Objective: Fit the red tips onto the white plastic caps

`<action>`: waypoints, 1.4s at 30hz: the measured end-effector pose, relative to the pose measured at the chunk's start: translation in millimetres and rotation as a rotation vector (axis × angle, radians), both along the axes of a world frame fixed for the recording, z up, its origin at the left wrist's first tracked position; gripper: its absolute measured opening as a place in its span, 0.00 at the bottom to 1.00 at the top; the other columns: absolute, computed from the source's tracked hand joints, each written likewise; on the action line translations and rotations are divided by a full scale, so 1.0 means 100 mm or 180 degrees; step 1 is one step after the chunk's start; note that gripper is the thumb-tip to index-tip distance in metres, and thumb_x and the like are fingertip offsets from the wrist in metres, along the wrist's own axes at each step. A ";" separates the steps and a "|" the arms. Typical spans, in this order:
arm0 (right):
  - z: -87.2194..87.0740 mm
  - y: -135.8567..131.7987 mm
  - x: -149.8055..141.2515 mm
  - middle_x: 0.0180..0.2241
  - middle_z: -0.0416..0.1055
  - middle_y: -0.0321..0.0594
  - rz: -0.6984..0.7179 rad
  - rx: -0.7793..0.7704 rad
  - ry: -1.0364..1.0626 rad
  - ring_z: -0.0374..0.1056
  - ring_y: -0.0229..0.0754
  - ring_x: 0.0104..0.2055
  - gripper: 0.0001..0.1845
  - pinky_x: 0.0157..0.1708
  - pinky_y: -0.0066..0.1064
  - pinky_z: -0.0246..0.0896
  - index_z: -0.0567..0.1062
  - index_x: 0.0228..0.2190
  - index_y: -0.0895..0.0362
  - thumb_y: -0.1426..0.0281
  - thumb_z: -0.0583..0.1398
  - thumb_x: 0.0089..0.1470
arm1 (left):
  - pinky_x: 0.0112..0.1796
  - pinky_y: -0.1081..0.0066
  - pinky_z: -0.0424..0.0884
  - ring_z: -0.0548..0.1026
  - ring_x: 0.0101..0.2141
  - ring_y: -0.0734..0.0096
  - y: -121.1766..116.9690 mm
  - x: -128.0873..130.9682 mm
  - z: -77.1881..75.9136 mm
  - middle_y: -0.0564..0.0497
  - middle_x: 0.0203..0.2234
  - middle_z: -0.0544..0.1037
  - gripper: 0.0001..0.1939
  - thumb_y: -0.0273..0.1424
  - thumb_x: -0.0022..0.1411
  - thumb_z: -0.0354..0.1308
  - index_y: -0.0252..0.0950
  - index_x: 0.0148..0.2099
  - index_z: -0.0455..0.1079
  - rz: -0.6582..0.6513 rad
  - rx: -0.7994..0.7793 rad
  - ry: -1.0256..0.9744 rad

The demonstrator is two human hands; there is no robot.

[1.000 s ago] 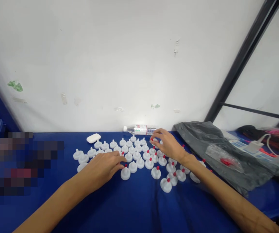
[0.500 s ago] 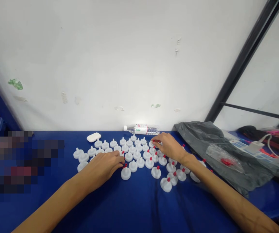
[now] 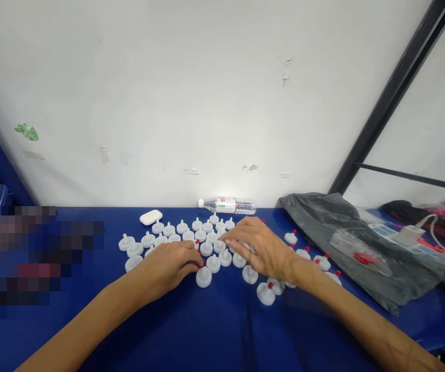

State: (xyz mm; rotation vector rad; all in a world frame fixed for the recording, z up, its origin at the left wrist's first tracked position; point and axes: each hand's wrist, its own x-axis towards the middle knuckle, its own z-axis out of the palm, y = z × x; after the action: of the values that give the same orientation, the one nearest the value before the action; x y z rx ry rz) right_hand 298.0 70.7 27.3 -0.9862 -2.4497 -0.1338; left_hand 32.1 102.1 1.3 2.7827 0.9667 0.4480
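Note:
Several white plastic caps (image 3: 205,248), some with small red tips, stand in rows on the blue table (image 3: 214,330). My left hand (image 3: 168,266) lies over the left part of the group, fingers curled, its fingertips at the red tip of the front cap (image 3: 203,277). My right hand (image 3: 263,248) lies palm down over the middle caps, fingers stretched toward the left and touching them. What sits under either palm is hidden.
A clear water bottle (image 3: 228,205) lies by the white wall. A white earbud case (image 3: 150,217) sits at the back left of the caps. A grey plastic bag (image 3: 346,243) with a small bag of red parts lies to the right, beside cables and a power strip (image 3: 408,235).
My right hand has come from the far caps near the bottle toward me and to the left, over the middle of the group. My left hand has barely shifted.

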 end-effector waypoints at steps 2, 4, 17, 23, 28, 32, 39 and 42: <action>-0.04 -0.07 -0.07 0.49 0.78 0.38 0.0257 -0.0135 -0.0227 0.68 0.46 0.52 0.16 0.57 0.47 0.58 0.75 0.52 0.50 0.64 0.52 0.69 | 0.34 0.71 0.69 0.79 0.34 0.69 -0.02 0.01 0.01 0.55 0.36 0.81 0.11 0.28 0.67 0.53 0.46 0.41 0.77 0.0033 -0.0014 0.0007; -0.08 -0.10 -0.10 0.53 0.76 0.37 0.0367 -0.0262 -0.0366 0.64 0.47 0.56 0.18 0.60 0.48 0.55 0.71 0.57 0.48 0.63 0.51 0.70 | 0.31 0.70 0.67 0.77 0.31 0.69 -0.05 0.01 0.01 0.55 0.33 0.80 0.10 0.28 0.66 0.53 0.45 0.40 0.75 0.0100 -0.0005 0.0018; -0.05 0.03 0.03 0.47 0.77 0.41 -0.0312 0.0158 0.0148 0.69 0.47 0.51 0.13 0.56 0.45 0.57 0.75 0.48 0.54 0.68 0.51 0.69 | 0.32 0.67 0.67 0.78 0.33 0.66 -0.02 0.00 0.02 0.53 0.38 0.78 0.07 0.29 0.70 0.49 0.41 0.42 0.68 0.0321 0.0351 0.0099; -0.11 0.16 0.13 0.46 0.78 0.39 -0.0380 0.0022 0.0118 0.70 0.45 0.50 0.12 0.55 0.44 0.58 0.75 0.46 0.53 0.67 0.52 0.69 | 0.29 0.67 0.65 0.78 0.34 0.63 0.00 -0.01 0.02 0.51 0.41 0.76 0.12 0.32 0.74 0.43 0.42 0.48 0.68 0.0374 0.0633 0.0175; -0.11 0.15 0.11 0.43 0.79 0.36 -0.0519 -0.0056 0.0018 0.71 0.46 0.47 0.11 0.53 0.43 0.59 0.77 0.43 0.51 0.65 0.55 0.68 | 0.26 0.68 0.62 0.76 0.29 0.67 -0.01 -0.02 0.04 0.52 0.44 0.74 0.14 0.32 0.75 0.41 0.44 0.53 0.67 0.0402 0.0805 0.0224; -0.11 0.19 0.19 0.48 0.78 0.40 -0.0839 -0.0075 0.0077 0.70 0.49 0.51 0.16 0.55 0.46 0.58 0.76 0.47 0.53 0.62 0.52 0.69 | 0.26 0.68 0.62 0.78 0.33 0.65 0.00 -0.01 0.04 0.52 0.44 0.75 0.13 0.32 0.75 0.42 0.44 0.52 0.67 0.0357 0.0795 0.0210; -0.16 0.39 0.23 0.55 0.73 0.45 -0.0722 -0.0371 -0.0208 0.66 0.53 0.59 0.24 0.58 0.50 0.57 0.72 0.54 0.53 0.59 0.43 0.71 | 0.28 0.68 0.62 0.79 0.35 0.63 -0.01 0.00 0.01 0.51 0.43 0.77 0.12 0.33 0.75 0.43 0.43 0.48 0.68 0.0321 0.0674 0.0106; -0.12 0.55 0.20 0.46 0.78 0.43 -0.0536 -0.0546 -0.0364 0.72 0.51 0.51 0.25 0.53 0.46 0.63 0.77 0.44 0.53 0.57 0.43 0.71 | 0.29 0.68 0.63 0.79 0.35 0.62 -0.01 0.00 0.01 0.52 0.42 0.78 0.12 0.33 0.74 0.44 0.42 0.48 0.68 0.0314 0.0598 0.0006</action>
State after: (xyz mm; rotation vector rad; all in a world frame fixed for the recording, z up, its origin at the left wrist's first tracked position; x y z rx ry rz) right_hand 317.8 125.9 15.3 -1.2928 -2.5113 -0.0373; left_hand 31.9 100.8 2.5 2.9091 1.1204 0.5785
